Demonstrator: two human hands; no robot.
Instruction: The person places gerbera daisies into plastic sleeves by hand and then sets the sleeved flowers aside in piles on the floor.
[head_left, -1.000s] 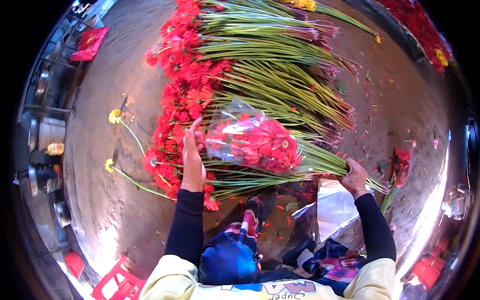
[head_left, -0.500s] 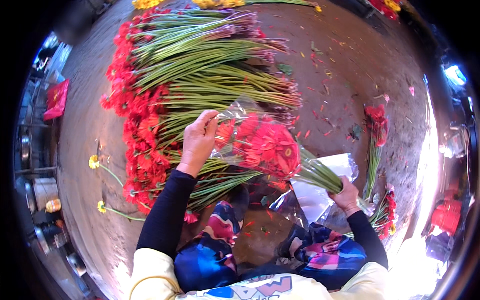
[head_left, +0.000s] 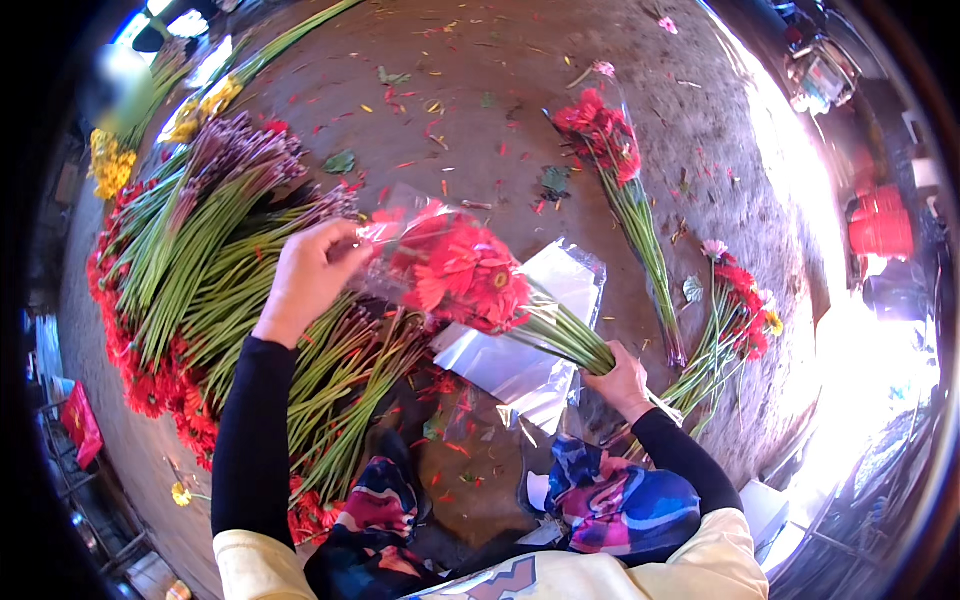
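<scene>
Centre of frame: red gerbera bunch (head_left: pixel 465 270) held off the ground, heads inside a clear sleeve (head_left: pixel 400 225). Left hand (head_left: pixel 305 280) pinches the sleeve's edge by the blooms, fingers closed on the film. Right hand (head_left: pixel 620 378) is clenched round the stems (head_left: pixel 565 338), lower right of centre. Step in hand looks like sleeving the bunch (film only partly on, by my reading). Spare sleeves (head_left: pixel 520 350) lie beneath; loose flower pile (head_left: pixel 190 290) at left; two wrapped bunches (head_left: pixel 625 180) at right.

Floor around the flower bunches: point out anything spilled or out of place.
Loose petals and leaf scraps are scattered across the brown floor. One wrapped red bunch lies alone, apart from the big pile.
</scene>
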